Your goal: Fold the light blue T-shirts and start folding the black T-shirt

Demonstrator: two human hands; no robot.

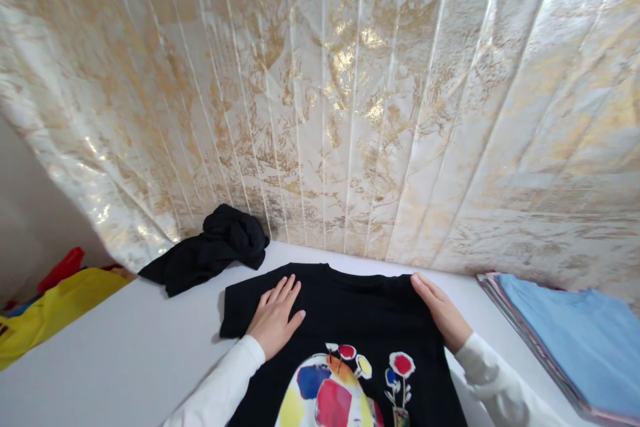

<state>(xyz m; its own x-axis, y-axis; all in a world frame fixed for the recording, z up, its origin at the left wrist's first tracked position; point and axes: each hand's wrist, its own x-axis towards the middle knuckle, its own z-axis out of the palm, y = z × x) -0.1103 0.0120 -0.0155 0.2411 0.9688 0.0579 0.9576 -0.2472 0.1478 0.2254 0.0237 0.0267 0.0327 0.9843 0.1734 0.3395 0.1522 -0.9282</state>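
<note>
Black printed T-shirt (340, 303) flat on white table (120, 367). Left hand (277, 321) palm-down near one sleeve, right hand (443, 312) at opposite shoulder edge. Crumpled black garment (215, 250) behind, left; folded garment stack (575, 343) right, light blue on top.

No legible text, labels or numbers. Black T-shirt (350, 320): front print (333, 400), no lettering made out. Yellow cloth (55, 313), left of T-shirt: dark mark (4, 329), unreadable.

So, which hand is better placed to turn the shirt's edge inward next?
Probably the right hand: it is at the shoulder edge of the black T-shirt, while the left hand lies further inward.
</note>
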